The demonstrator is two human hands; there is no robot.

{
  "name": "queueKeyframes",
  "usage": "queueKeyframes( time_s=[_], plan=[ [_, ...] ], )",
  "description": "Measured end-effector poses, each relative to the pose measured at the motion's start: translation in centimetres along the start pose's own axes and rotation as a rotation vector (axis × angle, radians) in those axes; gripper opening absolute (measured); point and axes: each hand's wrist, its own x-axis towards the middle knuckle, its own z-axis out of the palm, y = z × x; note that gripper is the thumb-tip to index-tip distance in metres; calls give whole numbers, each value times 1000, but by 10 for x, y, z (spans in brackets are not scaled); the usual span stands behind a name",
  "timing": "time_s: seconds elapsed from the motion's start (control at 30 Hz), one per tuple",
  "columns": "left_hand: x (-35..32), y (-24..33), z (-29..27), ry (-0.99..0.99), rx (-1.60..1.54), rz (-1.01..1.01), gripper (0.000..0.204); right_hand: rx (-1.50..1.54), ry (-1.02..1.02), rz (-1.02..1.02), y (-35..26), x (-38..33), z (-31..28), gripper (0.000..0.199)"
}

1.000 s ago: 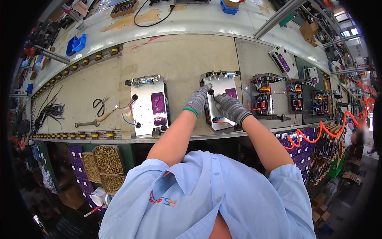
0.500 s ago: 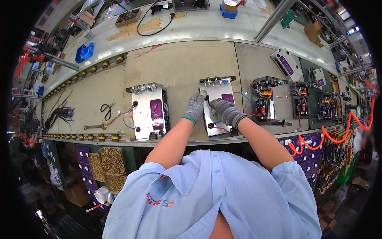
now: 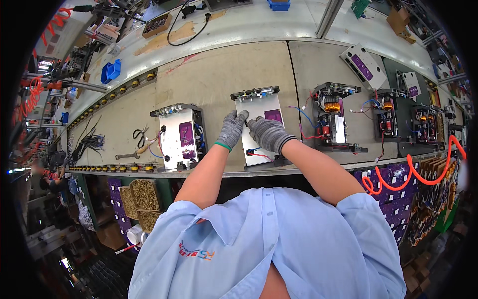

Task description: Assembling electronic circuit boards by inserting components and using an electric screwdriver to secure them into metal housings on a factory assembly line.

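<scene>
In front of me on the bench stands a silver metal-cased electronic unit (image 3: 257,107) with a purple label and a circuit board at its far end. My left hand (image 3: 232,130), in a grey knit glove, rests on its left side with fingers bent together. My right hand (image 3: 269,133), gloved likewise, lies across the cover, fingertips curled in close to the left ones. A small dark piece shows between the fingertips; the hands mostly hide it. Nearer me, red and blue wires come out of a black round grommet (image 3: 249,152) in the cover.
To the left stands a similar silver unit (image 3: 177,139). Beyond it lie black scissors (image 3: 140,134), a wrench (image 3: 128,155) and a bundle of dark cables (image 3: 88,144). Uncovered units with copper coils (image 3: 331,107) stand to the right. An orange coiled hose (image 3: 408,182) hangs at the right.
The view has shifted slightly. Both hands stay at the same part of the cover, and my right fingertips have closed in toward the left ones. The dark piece is now more hidden.
</scene>
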Motion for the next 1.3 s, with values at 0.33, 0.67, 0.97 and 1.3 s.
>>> queueKeyframes(
  time_s=[0.33, 0.67, 0.97, 1.3],
  plan=[
    [2, -13, 5, 100, 91, 83, 51, 25, -12, 5, -1, -9, -11, 34],
    [-8, 10, -7, -68, -24, -140, 53, 1, -12, 24, 0, -4, -4, 43],
    [2, -21, -27, -201, -410, -223, 40, -11, -21, 38, -9, 7, 0, 34],
    [7, -31, -31, -254, -813, -357, 28, 767, 250, 198, 13, 52, -13, 36]
  ],
)
